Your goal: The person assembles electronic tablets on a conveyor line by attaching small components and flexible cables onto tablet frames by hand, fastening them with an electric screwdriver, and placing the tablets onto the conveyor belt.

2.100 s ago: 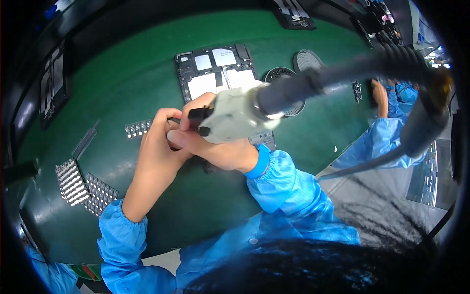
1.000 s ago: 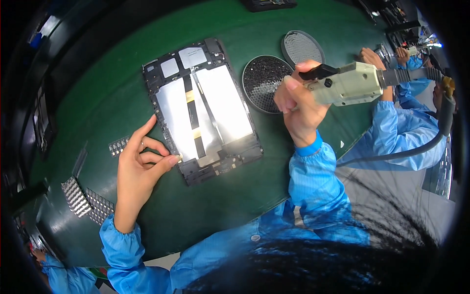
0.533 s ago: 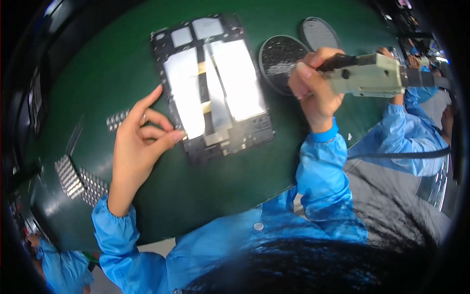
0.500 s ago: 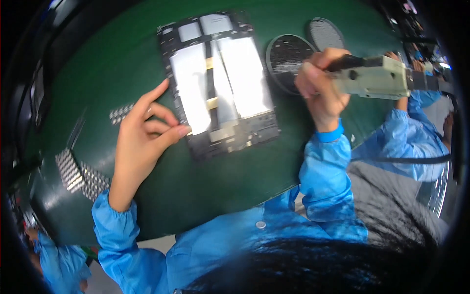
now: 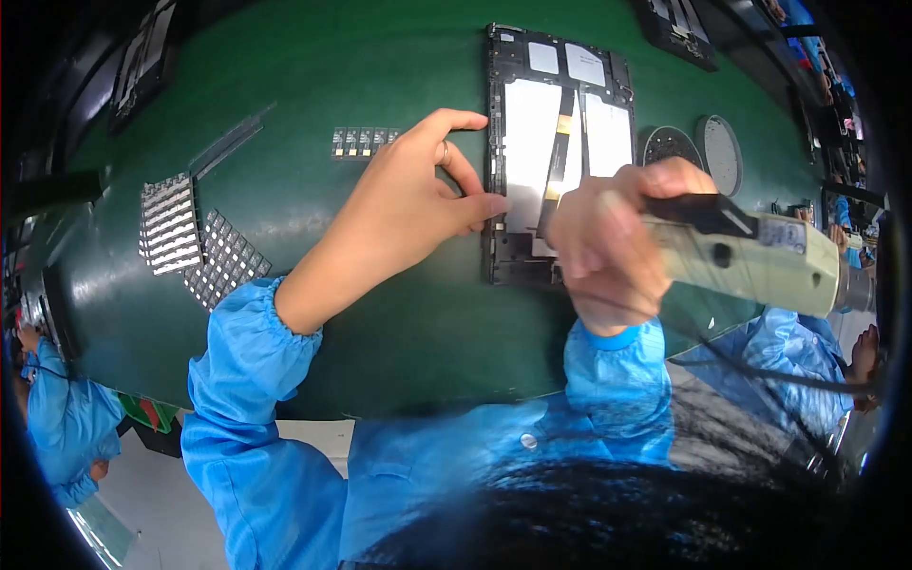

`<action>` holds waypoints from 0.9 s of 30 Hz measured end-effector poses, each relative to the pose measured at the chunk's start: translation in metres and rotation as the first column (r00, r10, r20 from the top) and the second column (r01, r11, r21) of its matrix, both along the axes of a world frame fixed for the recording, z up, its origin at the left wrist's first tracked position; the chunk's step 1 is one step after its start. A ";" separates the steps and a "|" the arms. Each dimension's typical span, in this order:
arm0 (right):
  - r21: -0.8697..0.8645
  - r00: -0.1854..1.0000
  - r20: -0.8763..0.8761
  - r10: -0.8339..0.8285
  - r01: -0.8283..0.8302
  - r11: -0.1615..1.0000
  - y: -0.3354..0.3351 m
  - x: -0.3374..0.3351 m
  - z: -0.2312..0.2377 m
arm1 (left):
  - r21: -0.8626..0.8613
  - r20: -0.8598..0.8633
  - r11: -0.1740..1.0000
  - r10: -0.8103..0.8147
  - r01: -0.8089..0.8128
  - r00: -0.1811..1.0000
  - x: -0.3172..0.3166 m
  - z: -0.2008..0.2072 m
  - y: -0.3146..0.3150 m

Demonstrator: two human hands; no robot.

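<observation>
- Bench (image 5: 418, 332): dark green, smooth-topped, bearing two gridded sheets of small parts (image 5: 171, 228) at left and two round dishes (image 5: 724, 157) at right.
- Room: pale grey floor (image 5: 199, 513) below the bench; blue-sleeved co-workers at either side, a sleeve (image 5: 71, 408) visible at left.
- Black tablet-like device (image 5: 532, 133): flat on the bench, right of centre; long axis running away from the person, the end with two small pale panels farthest.
- Left hand (image 5: 408, 195): thumb and forefinger spread, at the device's left long edge.
- Right hand (image 5: 608, 252): blurred, closed around a pale hand tool (image 5: 760, 261) over the device's near right corner.
</observation>
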State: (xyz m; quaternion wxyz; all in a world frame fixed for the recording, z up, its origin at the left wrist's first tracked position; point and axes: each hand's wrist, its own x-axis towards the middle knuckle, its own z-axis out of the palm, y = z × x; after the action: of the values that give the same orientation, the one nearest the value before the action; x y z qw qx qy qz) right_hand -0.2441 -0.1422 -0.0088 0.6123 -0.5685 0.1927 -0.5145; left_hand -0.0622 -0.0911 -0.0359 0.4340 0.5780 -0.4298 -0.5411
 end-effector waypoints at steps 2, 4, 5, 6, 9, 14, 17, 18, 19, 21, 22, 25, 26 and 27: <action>-0.097 0.974 -0.223 -0.036 0.014 0.995 0.004 0.009 -0.002 | -0.031 -0.013 0.999 0.005 -0.005 1.000 0.003 -0.005 0.001; 0.012 0.990 -0.131 0.052 -0.051 0.999 0.007 0.020 -0.004 | -0.062 -0.029 0.998 0.015 -0.017 0.999 0.005 -0.010 0.001; 0.008 0.989 -0.137 0.063 -0.062 0.998 0.008 0.021 -0.006 | -0.081 -0.016 0.997 0.009 -0.010 1.000 0.004 -0.011 0.001; 0.023 0.989 -0.144 0.034 -0.031 0.999 0.008 0.020 -0.009 | -0.100 -0.002 0.995 0.004 -0.004 1.000 0.004 -0.011 0.001; 0.062 0.980 -0.196 -0.024 0.037 0.997 0.010 0.020 -0.010 | -0.095 -0.011 0.996 -0.002 0.001 1.000 0.007 -0.011 0.001; -0.038 0.963 -0.266 -0.046 0.037 0.999 0.006 0.019 -0.018 | -0.071 0.005 0.996 -0.046 0.046 0.999 0.011 -0.010 0.001; -0.046 0.964 -0.263 -0.036 0.024 0.999 0.005 0.019 -0.022 | -0.078 0.013 0.996 -0.044 0.045 0.999 0.011 -0.013 0.002; -0.046 0.964 -0.264 -0.037 0.026 0.999 0.005 0.019 -0.021 | -0.078 0.011 0.996 -0.044 0.045 0.999 0.010 -0.013 0.002; -0.054 0.958 -0.284 -0.042 0.028 0.998 0.006 0.019 -0.020 | -0.079 0.010 0.996 -0.046 0.046 0.999 0.010 -0.014 0.003; -0.059 0.951 -0.305 -0.047 0.030 0.998 0.008 0.018 -0.019 | -0.076 0.018 0.996 -0.049 0.050 0.999 0.010 -0.014 0.003; -0.062 0.950 -0.309 -0.047 0.030 0.998 0.008 0.017 -0.020 | -0.075 0.017 0.996 -0.049 0.050 0.999 0.009 -0.015 0.004; -0.055 0.954 -0.298 -0.035 0.020 0.998 0.008 0.014 -0.022 | -0.086 0.009 0.995 -0.046 0.047 0.999 0.008 -0.014 0.006; -0.045 0.958 -0.284 -0.027 0.015 0.999 0.008 0.014 -0.023 | -0.082 0.015 0.995 -0.049 0.050 0.999 0.008 -0.014 0.006; -0.045 0.958 -0.285 -0.027 0.014 0.999 0.008 0.014 -0.023 | -0.076 0.022 0.996 -0.051 0.053 0.998 0.008 -0.014 0.006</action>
State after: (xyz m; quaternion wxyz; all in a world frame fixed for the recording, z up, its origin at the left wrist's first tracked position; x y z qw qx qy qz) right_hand -0.2302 -0.1344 -0.0319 0.5604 -0.6477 0.2739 -0.4374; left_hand -0.0542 -0.0856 -0.0494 0.4375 0.5547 -0.4695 -0.5297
